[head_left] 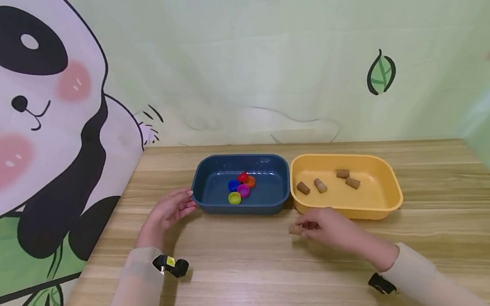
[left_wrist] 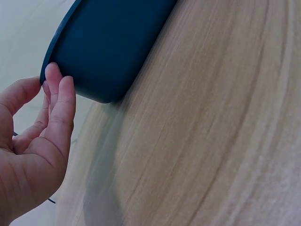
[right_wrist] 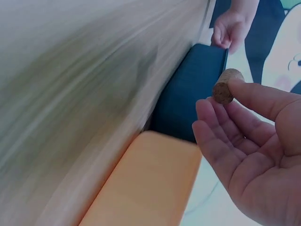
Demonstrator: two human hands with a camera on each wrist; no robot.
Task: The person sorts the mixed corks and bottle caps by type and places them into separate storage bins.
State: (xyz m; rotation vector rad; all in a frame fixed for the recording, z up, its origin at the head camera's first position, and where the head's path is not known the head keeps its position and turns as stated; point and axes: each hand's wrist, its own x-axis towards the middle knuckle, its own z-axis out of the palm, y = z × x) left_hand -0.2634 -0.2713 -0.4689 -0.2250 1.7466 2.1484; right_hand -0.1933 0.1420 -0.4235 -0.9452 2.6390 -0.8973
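— Two hands are out; what does each do?
— Right hand (head_left: 331, 228) pinches a cork (head_left: 295, 229) at its fingertips, just in front of the yellow tray (head_left: 389, 202). Left hand (head_left: 168, 212), fingers relaxed, touches the blue tray (head_left: 242, 208) at its near left corner.
— Which way does the cork lie?
— Its long axis runs roughly left to right, free end pointing left, toward the left hand; the yellow tray sits just beyond the right hand.

No text, label, brand or number can be read in any view. The backdrop (head_left: 263, 71) carries only drawings of a panda (head_left: 21, 111) and green leaves, without words.
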